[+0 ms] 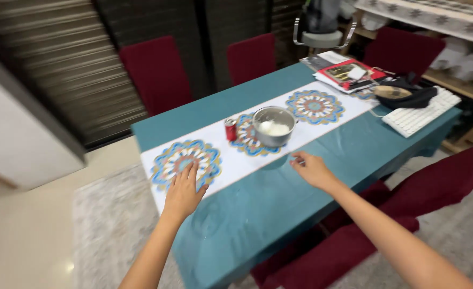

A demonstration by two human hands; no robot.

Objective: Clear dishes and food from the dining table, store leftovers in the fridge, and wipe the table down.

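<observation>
A white table runner (231,163) with round blue and orange patterns lies along a table under a teal cloth (263,203). My left hand (184,191) rests flat on the runner, fingers apart, over the pattern nearest me. My right hand (310,168) touches the runner's near edge with its fingertips, holding nothing. Just beyond my right hand a metal pot (273,126) with something white inside stands on the middle pattern. A small red can (230,129) stands upright to the left of the pot.
At the table's far end lie a white keyboard (421,113), a dark cloth with a brown object (407,95) and a stack of magazines (346,73). Dark red chairs (156,72) stand around the table, one (386,225) close on my right. A pale rug (110,225) covers the floor.
</observation>
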